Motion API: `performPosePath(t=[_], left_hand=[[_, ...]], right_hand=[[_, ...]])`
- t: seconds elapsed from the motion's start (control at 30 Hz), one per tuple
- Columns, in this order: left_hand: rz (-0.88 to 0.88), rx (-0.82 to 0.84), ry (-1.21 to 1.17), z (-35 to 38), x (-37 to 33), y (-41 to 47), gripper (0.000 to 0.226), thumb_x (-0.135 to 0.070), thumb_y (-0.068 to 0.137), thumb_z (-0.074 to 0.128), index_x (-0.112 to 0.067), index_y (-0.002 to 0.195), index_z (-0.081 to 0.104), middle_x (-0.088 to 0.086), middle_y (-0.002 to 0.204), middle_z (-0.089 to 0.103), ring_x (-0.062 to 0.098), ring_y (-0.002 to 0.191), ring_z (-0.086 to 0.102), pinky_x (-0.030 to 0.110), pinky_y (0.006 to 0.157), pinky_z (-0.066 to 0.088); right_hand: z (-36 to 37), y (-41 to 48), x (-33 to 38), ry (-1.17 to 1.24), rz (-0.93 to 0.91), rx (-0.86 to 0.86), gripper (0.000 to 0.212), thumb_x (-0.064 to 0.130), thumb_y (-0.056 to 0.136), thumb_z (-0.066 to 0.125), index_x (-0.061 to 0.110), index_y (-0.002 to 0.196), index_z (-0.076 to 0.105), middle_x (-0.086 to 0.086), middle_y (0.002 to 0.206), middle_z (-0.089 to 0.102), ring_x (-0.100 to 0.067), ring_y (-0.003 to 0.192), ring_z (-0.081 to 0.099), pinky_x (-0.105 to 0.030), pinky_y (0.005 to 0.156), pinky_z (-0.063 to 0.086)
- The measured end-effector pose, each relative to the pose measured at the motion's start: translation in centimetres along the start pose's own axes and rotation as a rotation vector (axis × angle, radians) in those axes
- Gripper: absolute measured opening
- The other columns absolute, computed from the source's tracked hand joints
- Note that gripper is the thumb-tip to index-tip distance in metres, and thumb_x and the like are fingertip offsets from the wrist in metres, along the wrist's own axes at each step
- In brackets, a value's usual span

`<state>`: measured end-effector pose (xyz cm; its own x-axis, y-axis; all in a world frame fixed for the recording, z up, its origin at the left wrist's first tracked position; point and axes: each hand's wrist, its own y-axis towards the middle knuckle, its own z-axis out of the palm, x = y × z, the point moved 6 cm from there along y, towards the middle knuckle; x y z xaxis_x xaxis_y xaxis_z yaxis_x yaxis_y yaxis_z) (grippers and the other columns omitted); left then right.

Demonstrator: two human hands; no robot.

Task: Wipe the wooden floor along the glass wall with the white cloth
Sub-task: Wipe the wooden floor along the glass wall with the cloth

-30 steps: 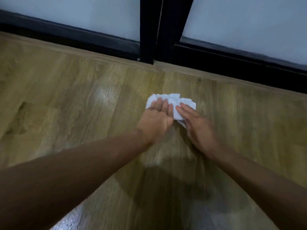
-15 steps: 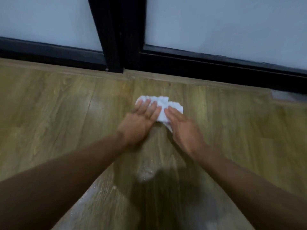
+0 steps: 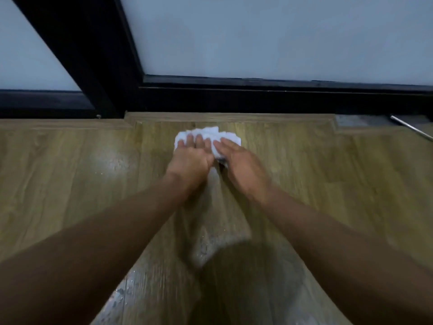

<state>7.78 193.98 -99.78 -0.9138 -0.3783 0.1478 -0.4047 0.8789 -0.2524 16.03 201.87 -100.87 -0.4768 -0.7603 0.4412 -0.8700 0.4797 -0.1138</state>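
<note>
Head view: white cloth (image 3: 210,133), crumpled into small bright wad, lies on wooden floor (image 3: 70,184) near black frame (image 3: 234,97) of glass wall (image 3: 257,36). Left hand (image 3: 189,158) and right hand (image 3: 241,165) side by side, fingers straight, pressing flat on cloth, not curled around it. Cloth's far edge shows past fingertips. Wet sheen on floor beside forearms.

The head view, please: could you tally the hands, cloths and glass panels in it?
Hands: 2 (left hand, right hand)
White cloth: 1
Glass panels: 2 (left glass panel, right glass panel)
Total: 5
</note>
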Motion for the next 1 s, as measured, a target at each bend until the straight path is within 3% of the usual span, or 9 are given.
performPosePath(t=[0.1, 0.17, 0.3, 0.37, 0.57, 0.63, 0.7, 0.83, 1.0], left_hand=[[0.214, -0.031, 0.021, 1.9, -3.1, -3.6, 0.057, -0.015, 0.098, 0.013, -0.001, 0.15, -0.005, 0.026, 0.157, 0.0, 0.044, 0.145, 0.001, 0.052, 0.117, 0.01], [0.239, -0.039, 0.035, 1.5, -3.4, -2.7, 0.057, -0.017, 0.1, 0.018, -0.004, 0.151, -0.002, 0.023, 0.158, 0.002, 0.041, 0.145, 0.005, 0.05, 0.114, 0.02], [0.025, 0.072, -0.058, -1.5, -1.3, 3.8, 0.058, -0.019, 0.1, 0.04, -0.012, 0.151, 0.014, 0.016, 0.158, 0.015, 0.035, 0.145, 0.016, 0.043, 0.114, 0.024], [-0.051, 0.111, -0.089, -2.2, -0.7, 5.9, 0.057, -0.018, 0.097, 0.045, -0.013, 0.149, 0.021, 0.016, 0.154, 0.025, 0.035, 0.142, 0.023, 0.043, 0.111, 0.027], [0.173, -0.047, 0.035, -0.5, -4.7, 1.5, 0.055, -0.013, 0.099, 0.015, 0.0, 0.15, 0.0, 0.025, 0.156, 0.008, 0.044, 0.144, 0.009, 0.053, 0.116, 0.014], [0.293, -0.025, 0.036, 0.2, -7.8, -0.2, 0.062, -0.018, 0.091, -0.003, 0.001, 0.15, -0.002, 0.026, 0.156, 0.006, 0.044, 0.144, 0.006, 0.054, 0.117, 0.01], [0.34, -0.057, 0.031, -0.2, -9.4, 0.1, 0.065, -0.019, 0.088, -0.006, 0.0, 0.15, 0.0, 0.025, 0.156, 0.007, 0.043, 0.144, 0.007, 0.052, 0.116, 0.011], [0.226, -0.003, -0.069, -2.8, -8.5, 5.1, 0.053, -0.018, 0.103, 0.024, -0.014, 0.153, 0.007, 0.01, 0.16, 0.006, 0.031, 0.147, 0.006, 0.041, 0.117, 0.015], [0.142, 0.083, -0.046, -3.8, -9.7, 6.1, 0.054, -0.02, 0.103, 0.024, -0.011, 0.152, 0.004, 0.015, 0.16, 0.005, 0.035, 0.146, 0.005, 0.046, 0.116, 0.013]], right_hand=[[1.1, -6.6, -1.7, -0.106, 0.015, -0.03, 0.054, 0.02, 0.099, 0.046, 0.028, 0.148, 0.026, 0.007, 0.158, 0.022, -0.016, 0.14, 0.033, -0.037, 0.114, 0.034], [0.6, -6.4, -2.8, -0.15, 0.016, -0.022, 0.058, 0.016, 0.097, 0.049, 0.027, 0.148, 0.025, 0.006, 0.157, 0.023, -0.016, 0.138, 0.037, -0.038, 0.112, 0.037], [-2.5, 1.6, -3.4, -0.015, 0.051, -0.014, 0.042, 0.031, 0.103, 0.035, 0.024, 0.144, 0.039, 0.001, 0.152, 0.037, -0.02, 0.135, 0.04, -0.032, 0.109, 0.031], [-3.2, 4.9, -3.5, -0.011, 0.057, 0.052, 0.042, 0.027, 0.103, 0.034, 0.022, 0.144, 0.039, 0.0, 0.153, 0.035, -0.02, 0.138, 0.035, -0.031, 0.114, 0.025], [-1.9, -3.5, -4.7, -0.099, 0.071, -0.052, 0.055, 0.012, 0.094, 0.051, 0.02, 0.146, 0.035, -0.001, 0.154, 0.033, -0.018, 0.14, 0.034, -0.037, 0.115, 0.031], [-1.7, -7.5, -6.0, -0.13, 0.035, -0.075, 0.06, 0.009, 0.086, 0.062, 0.015, 0.142, 0.041, -0.004, 0.149, 0.041, -0.019, 0.135, 0.042, -0.041, 0.108, 0.042], [-2.0, -8.1, -8.0, -0.131, 0.05, -0.104, 0.057, 0.01, 0.084, 0.066, 0.011, 0.138, 0.047, -0.006, 0.145, 0.047, -0.02, 0.131, 0.048, -0.042, 0.102, 0.047], [-3.9, -3.3, -10.1, -0.09, 0.127, -0.135, 0.048, 0.018, 0.097, 0.05, 0.013, 0.143, 0.039, -0.006, 0.151, 0.037, -0.018, 0.14, 0.033, -0.038, 0.115, 0.03], [-5.2, -2.2, -10.9, -0.073, 0.169, -0.082, 0.053, 0.006, 0.094, 0.047, 0.015, 0.146, 0.035, -0.004, 0.155, 0.03, -0.018, 0.143, 0.027, -0.034, 0.118, 0.024]])
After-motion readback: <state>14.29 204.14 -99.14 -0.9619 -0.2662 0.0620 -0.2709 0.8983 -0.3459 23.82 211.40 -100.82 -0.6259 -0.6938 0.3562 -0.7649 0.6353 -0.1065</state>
